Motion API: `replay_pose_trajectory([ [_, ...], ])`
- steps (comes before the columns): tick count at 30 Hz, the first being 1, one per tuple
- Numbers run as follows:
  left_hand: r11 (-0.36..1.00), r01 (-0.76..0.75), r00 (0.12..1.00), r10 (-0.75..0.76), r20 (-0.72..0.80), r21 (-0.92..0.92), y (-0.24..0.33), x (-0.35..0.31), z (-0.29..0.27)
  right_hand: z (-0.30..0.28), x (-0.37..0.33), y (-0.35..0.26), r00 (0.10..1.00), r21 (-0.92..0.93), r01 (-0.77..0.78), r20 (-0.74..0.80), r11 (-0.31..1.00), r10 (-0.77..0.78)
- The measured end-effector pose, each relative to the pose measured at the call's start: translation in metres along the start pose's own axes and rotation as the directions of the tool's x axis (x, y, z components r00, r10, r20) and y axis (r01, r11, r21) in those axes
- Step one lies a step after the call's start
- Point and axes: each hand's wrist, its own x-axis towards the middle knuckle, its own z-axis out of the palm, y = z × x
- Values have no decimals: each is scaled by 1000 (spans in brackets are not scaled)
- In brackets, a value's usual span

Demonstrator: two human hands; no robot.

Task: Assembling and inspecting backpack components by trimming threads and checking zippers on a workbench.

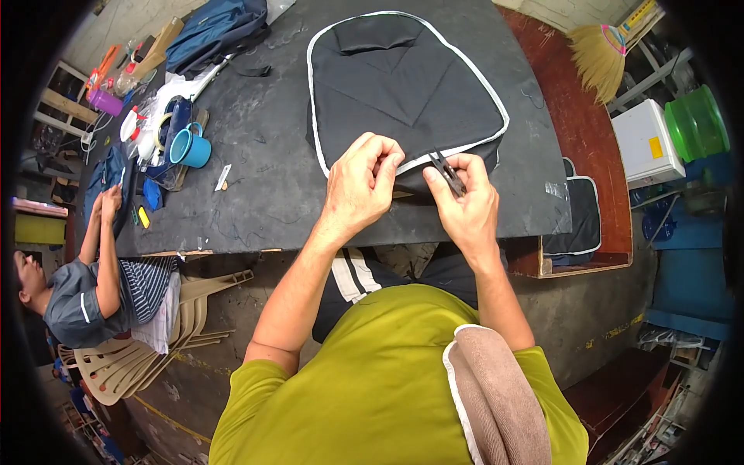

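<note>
A black fabric bag piece point(407, 89) edged with white piping lies on the dark table, its near edge toward me. Over the near left part of that edge, my left hand point(358, 184) is closed, thumb against curled fingers. What it pinches, if anything, is too small to make out. Black thread snips point(448, 172) are gripped between the thumb and fingers of my right hand point(474, 205). Their tips point up and left, close to the white piping.
A blue mug point(190, 147) and a white ruler-like piece point(223, 177) lie left on the table point(263, 124). A co-worker point(93, 287) sits at the left, handling dark blue fabric. To the right stands a red-brown wooden trough point(597, 155) holding another black piece point(577, 217).
</note>
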Motion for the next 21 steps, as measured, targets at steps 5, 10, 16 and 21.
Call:
replay_pose_trajectory([
  [5, 1000, 1, 1000, 0, 14, -15, -1, 0, 3, -6, -5, -8, 954, -421, 269, -10, 866, -301],
  [10, 999, 27, 999, -26, 26, -30, 1, -2, 2, -2, 0, -7, 925, -469, 337, 6, 816, -379],
  [16, 980, -55, 997, 45, -58, -193, -3, -2, -6, -9, 2, -11, 927, -442, 300, -74, 845, -368],
  [21, 992, -130, 981, 129, -143, 5, -2, -1, -16, -33, 58, -19, 865, -649, 405, 42, 644, -501],
])
